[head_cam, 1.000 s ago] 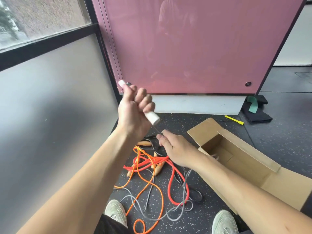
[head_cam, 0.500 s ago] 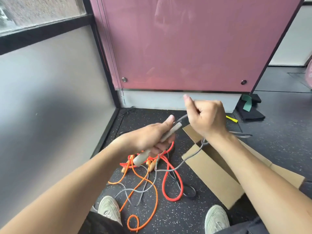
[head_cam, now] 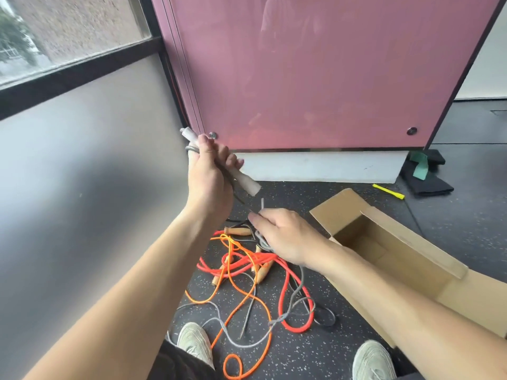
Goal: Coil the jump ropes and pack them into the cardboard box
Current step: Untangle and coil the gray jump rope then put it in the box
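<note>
One cardboard box [head_cam: 417, 242], two shoes [head_cam: 196, 342] (ropes [head_cam: 282, 294] too tangled to count).

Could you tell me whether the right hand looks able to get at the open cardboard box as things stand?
Probably yes: the open brown cardboard box lies close beside the right hand, flaps folded back and mouth uncovered, though that hand is holding the grey cord.

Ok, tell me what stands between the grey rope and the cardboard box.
Nothing visible blocks the open cardboard box. The grey rope, held by the left hand and right hand, trails through the orange rope and red rope on the floor.
</note>
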The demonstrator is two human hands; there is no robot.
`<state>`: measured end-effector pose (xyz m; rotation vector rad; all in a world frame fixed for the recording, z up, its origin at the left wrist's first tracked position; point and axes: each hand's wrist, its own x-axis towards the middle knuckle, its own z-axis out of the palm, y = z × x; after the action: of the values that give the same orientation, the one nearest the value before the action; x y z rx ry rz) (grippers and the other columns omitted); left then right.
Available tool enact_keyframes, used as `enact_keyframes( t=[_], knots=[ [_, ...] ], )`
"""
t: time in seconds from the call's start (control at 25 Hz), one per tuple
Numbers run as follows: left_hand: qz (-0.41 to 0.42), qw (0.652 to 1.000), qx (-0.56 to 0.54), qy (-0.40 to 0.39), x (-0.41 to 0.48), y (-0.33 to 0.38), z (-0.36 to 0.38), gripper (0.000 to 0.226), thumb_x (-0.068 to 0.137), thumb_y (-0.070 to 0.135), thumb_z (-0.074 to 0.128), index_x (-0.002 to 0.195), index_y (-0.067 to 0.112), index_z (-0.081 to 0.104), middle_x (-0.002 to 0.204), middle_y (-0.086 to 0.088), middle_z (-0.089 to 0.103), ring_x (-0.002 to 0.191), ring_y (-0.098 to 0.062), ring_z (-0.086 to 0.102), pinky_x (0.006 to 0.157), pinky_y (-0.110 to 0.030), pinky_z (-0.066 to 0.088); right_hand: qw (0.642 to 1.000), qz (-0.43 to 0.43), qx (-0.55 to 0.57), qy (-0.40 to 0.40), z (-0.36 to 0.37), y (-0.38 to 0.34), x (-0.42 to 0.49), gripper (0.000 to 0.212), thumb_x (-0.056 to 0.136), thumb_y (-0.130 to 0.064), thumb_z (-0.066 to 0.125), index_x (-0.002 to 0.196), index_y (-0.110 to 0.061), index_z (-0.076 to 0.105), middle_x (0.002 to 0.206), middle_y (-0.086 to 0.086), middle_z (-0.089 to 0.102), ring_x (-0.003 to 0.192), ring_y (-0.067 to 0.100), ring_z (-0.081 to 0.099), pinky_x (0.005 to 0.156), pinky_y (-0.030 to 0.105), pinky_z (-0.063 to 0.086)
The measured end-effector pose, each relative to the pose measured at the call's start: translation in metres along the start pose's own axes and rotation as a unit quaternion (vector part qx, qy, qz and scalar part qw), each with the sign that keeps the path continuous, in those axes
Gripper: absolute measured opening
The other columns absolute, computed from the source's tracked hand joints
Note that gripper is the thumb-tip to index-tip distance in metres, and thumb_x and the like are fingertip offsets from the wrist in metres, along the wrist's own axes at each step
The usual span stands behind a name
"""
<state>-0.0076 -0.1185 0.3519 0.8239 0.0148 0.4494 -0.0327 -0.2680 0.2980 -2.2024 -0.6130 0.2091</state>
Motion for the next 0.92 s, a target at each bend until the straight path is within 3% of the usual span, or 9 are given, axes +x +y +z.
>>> enact_keyframes(
  t=[0.08, 0.16, 0.2, 0.32, 0.4, 0.52, 0.68, 0.76, 0.92],
  knots=[
    [0.065, 0.994, 0.081, 0.037, 0.01, -0.001, -0.015, 0.02, 0.108, 0.029, 0.038, 0.09, 0.02, 0.041, 0.069, 0.002, 0.039, 0.061, -0.014, 0.041, 0.071, -0.031, 0.047, 1.0, -0.02, -0.018, -0.016, -0.005, -0.01, -0.001, 0.053, 0.098, -0.051, 0.053, 0.068, -0.007, 0.056, 0.057, 0.005, 0.049, 0.058, 0.014, 0.042, 0.05, 0.022, 0.03],
    [0.131, 0.947, 0.292, 0.022, 0.015, -0.003, -0.031, 0.015, 0.103, 0.034, 0.041, 0.094, 0.022, 0.043, 0.077, -0.002, 0.049, 0.066, -0.018, 0.052, 0.072, -0.038, 0.052, 0.996, -0.037, -0.074, -0.031, -0.016, -0.013, -0.003, 0.048, 0.09, -0.052, 0.064, 0.067, -0.011, 0.057, 0.053, -0.003, 0.047, 0.052, 0.012, 0.041, 0.047, 0.022, 0.031],
    [0.159, 0.893, 0.42, -0.007, 0.014, -0.005, -0.038, 0.015, 0.102, 0.037, 0.042, 0.095, 0.023, 0.044, 0.083, -0.005, 0.054, 0.07, -0.022, 0.057, 0.074, -0.041, 0.054, 0.992, -0.042, -0.117, -0.023, -0.023, -0.01, -0.004, 0.043, 0.087, -0.048, 0.067, 0.064, -0.013, 0.055, 0.051, -0.006, 0.047, 0.051, 0.013, 0.042, 0.046, 0.023, 0.032],
    [0.137, 0.655, 0.729, -0.143, 0.0, -0.015, -0.042, 0.024, 0.103, 0.038, 0.044, 0.091, 0.017, 0.045, 0.092, -0.009, 0.058, 0.083, -0.035, 0.059, 0.079, -0.044, 0.051, 0.967, -0.051, -0.227, 0.1, -0.046, 0.007, -0.003, 0.035, 0.08, -0.029, 0.065, 0.054, -0.016, 0.047, 0.044, -0.005, 0.043, 0.05, 0.023, 0.046, 0.046, 0.025, 0.032],
    [0.031, 0.603, 0.763, -0.23, -0.017, -0.026, -0.032, 0.042, 0.105, 0.047, 0.038, 0.088, 0.009, 0.048, 0.085, -0.009, 0.061, 0.079, -0.032, 0.061, 0.076, -0.041, 0.05, 0.946, -0.051, -0.252, 0.195, -0.056, 0.021, -0.003, 0.04, 0.08, -0.03, 0.068, 0.052, -0.016, 0.043, 0.041, -0.008, 0.036, 0.047, 0.026, 0.042, 0.051, 0.026, 0.03],
    [-0.23, 0.67, 0.614, -0.347, -0.048, -0.035, -0.008, 0.065, 0.102, 0.061, 0.027, 0.078, 0.003, 0.043, 0.055, -0.005, 0.046, 0.047, -0.021, 0.045, 0.051, -0.028, 0.043, 0.929, -0.055, -0.245, 0.272, -0.062, 0.038, 0.0, 0.047, 0.08, -0.033, 0.074, 0.052, -0.021, 0.038, 0.041, -0.01, 0.027, 0.047, 0.03, 0.036, 0.052, 0.027, 0.029],
    [-0.426, 0.78, 0.247, -0.386, -0.065, -0.024, 0.015, 0.046, 0.1, 0.056, 0.033, 0.075, 0.018, 0.044, 0.054, 0.006, 0.019, 0.041, -0.008, 0.016, 0.039, -0.017, 0.024, 0.924, -0.042, -0.201, 0.323, -0.07, 0.051, 0.007, 0.043, 0.084, -0.031, 0.064, 0.054, -0.015, 0.038, 0.043, -0.001, 0.032, 0.051, 0.036, 0.037, 0.047, 0.034, 0.027],
    [-0.403, 0.841, 0.055, -0.357, -0.058, -0.019, 0.023, 0.037, 0.099, 0.05, 0.036, 0.078, 0.023, 0.048, 0.057, 0.009, 0.017, 0.042, -0.006, 0.014, 0.04, -0.018, 0.022, 0.934, -0.03, -0.192, 0.301, -0.062, 0.049, 0.01, 0.04, 0.083, -0.033, 0.059, 0.055, -0.012, 0.041, 0.045, 0.0, 0.041, 0.053, 0.035, 0.046, 0.049, 0.035, 0.028],
    [-0.164, 0.954, -0.18, -0.174, -0.014, 0.012, 0.012, 0.033, 0.108, 0.042, 0.032, 0.087, 0.022, 0.048, 0.059, 0.01, 0.02, 0.045, -0.006, 0.02, 0.047, -0.017, 0.029, 0.972, 0.036, -0.188, 0.137, -0.036, 0.039, 0.009, 0.039, 0.086, -0.041, 0.067, 0.06, -0.019, 0.047, 0.059, -0.004, 0.058, 0.067, 0.024, 0.057, 0.06, 0.03, 0.041]
  ],
)
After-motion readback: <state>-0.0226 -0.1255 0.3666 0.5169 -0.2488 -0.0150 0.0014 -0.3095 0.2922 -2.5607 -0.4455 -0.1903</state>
